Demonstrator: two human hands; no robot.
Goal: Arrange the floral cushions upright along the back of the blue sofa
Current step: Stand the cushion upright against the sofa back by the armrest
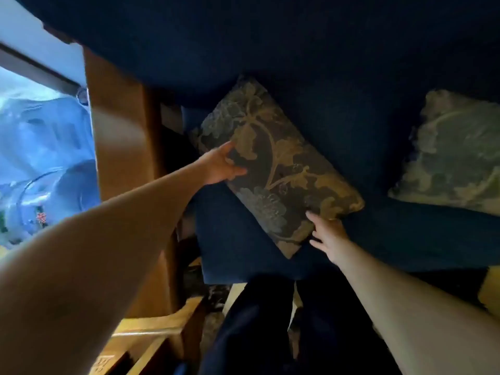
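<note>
A dark floral cushion [273, 163] with gold leaves lies tilted on the blue sofa [351, 77], leaning toward the backrest at the seat's left end. My left hand [221, 165] grips its left edge, thumb on the front face. My right hand [328, 235] holds its lower right corner, fingers spread along the edge. A second, paler floral cushion [454, 152] rests against the backrest at the right, partly cut off by the frame.
A wooden armrest [121, 136] bounds the sofa on the left, with a bright window [40, 147] beyond it. A wooden table edge [151, 336] stands at the lower left. My dark trouser legs [257, 328] stand before the seat. Something yellow [489, 290] shows at right.
</note>
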